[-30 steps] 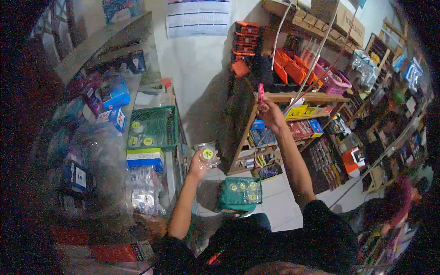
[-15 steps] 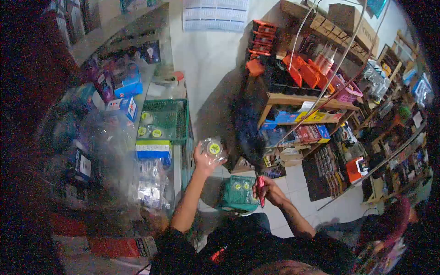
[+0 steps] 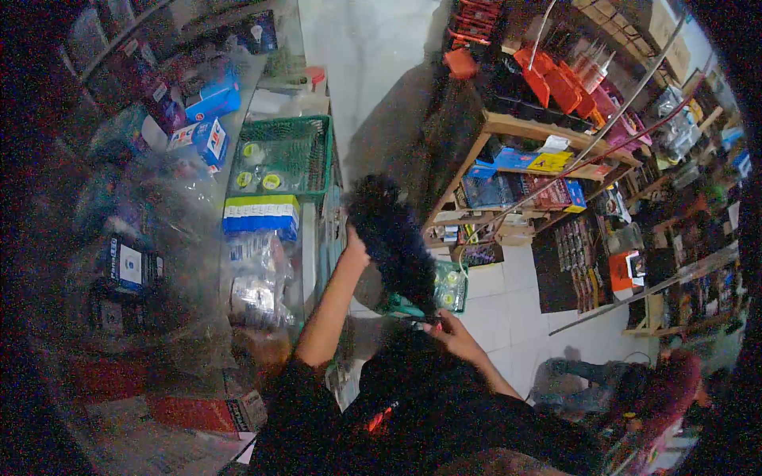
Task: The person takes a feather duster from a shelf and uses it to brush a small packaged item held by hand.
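A dark, fluffy feather duster spans the space between my hands. My right hand is closed around its red handle, close to my body. The duster's feathers cover the front of my left hand, which is raised beside the shelf at left. That hand gripped a clear plastic pack with a yellow-green round label half a second ago; the pack is now hidden behind the feathers. Similar packs with round labels lie in a green basket beyond my left hand.
Another green basket with labelled packs is low at centre, partly behind the duster. Boxes and plastic bags crowd the left side. A wooden shelf with orange bins stands right. Thin poles cross the right side, and a person is at lower right.
The duster has swung up and left across the pack in my left hand, hiding it. My right hand has shifted slightly. The view has tilted, so the shelves appear higher.
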Available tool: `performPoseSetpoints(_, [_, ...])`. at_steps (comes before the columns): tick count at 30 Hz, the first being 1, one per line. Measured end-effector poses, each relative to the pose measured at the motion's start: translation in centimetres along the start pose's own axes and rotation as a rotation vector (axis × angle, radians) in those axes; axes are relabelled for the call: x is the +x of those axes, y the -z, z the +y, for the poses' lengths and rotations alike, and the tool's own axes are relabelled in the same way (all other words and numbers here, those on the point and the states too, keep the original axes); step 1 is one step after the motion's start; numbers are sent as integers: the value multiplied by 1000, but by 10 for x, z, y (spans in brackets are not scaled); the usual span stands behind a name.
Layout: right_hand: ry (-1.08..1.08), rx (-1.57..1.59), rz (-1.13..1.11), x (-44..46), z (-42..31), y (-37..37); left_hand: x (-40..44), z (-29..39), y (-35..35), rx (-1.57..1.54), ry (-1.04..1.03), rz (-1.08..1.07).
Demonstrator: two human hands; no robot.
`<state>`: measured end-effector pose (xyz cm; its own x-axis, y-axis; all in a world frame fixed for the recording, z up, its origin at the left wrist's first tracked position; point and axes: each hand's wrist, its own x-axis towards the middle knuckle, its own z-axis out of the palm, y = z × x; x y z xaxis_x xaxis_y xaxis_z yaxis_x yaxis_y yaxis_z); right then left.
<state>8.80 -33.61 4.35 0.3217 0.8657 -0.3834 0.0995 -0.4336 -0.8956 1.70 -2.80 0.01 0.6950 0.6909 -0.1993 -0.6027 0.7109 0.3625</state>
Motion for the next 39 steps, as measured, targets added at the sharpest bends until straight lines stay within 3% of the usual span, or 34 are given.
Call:
performPoseSetpoints(2, [-48, 102, 77, 4, 15, 1, -11, 1, -3, 75, 55, 203])
performPoseSetpoints(4, [83, 64, 152, 19, 72, 16, -15, 7, -24, 79, 62, 158])
performPoseSetpoints(5, [42, 220, 158, 24, 89, 24, -17, 13, -36, 83, 63, 134])
performPoseSetpoints(7, [-29, 453, 150, 1, -5, 20, -21, 21, -47, 61, 107, 112])
performPoseSetpoints(10, [-68, 411, 318, 5, 12, 25, -18, 24, -38, 12, 152, 31])
performPoseSetpoints(14, [16, -16, 317, 8, 52, 25, -13, 22, -39, -90, 76, -51])
performPoseSetpoints(15, [37, -80, 315, 9, 57, 25, -14, 17, -32, -158, 50, -300])
performPoseSetpoints(17, [28, -25, 251, 4, 36, 27, -2, 16, -23, -223, 129, -438])
performPoseSetpoints(19, [-32, 106, 210, -2, 2, 27, -5, 16, -23, -254, 63, -491])
performPoseSetpoints(23, [-13, 97, 262, 6, 34, 31, -16, 23, -42, -160, 82, -31])
performPoseSetpoints(26, [58, 1, 259, 11, 47, 30, -4, 14, -22, -133, -23, -295])
performPoseSetpoints(28, [60, 23, 231, 4, 12, 27, 7, 10, -10, -118, 82, -449])
performPoseSetpoints(30, [54, 102, 231, 1, -4, 25, 2, 14, -19, -81, 109, -385])
performPoseSetpoints(32, [59, 198, 263, 0, -3, 28, -19, 24, -49, -26, 59, -100])
performPoseSetpoints(33, [57, 196, 308, 2, 4, 28, -15, 24, -29, -79, 186, -86])
performPoseSetpoints(35, [57, 189, 399, 7, 16, 27, -10, 22, -20, -82, 164, -66])
performPoseSetpoints(37, [101, 28, 308, 7, 12, 33, -2, 19, -17, -59, 155, 39])
performPoseSetpoints(38, [122, -54, 262, 5, 5, 35, -2, 17, -16, -136, 86, -49])
performPoseSetpoints(39, [207, -75, 353, 3, -2, 29, -1, 18, -15, -112, 98, -41])
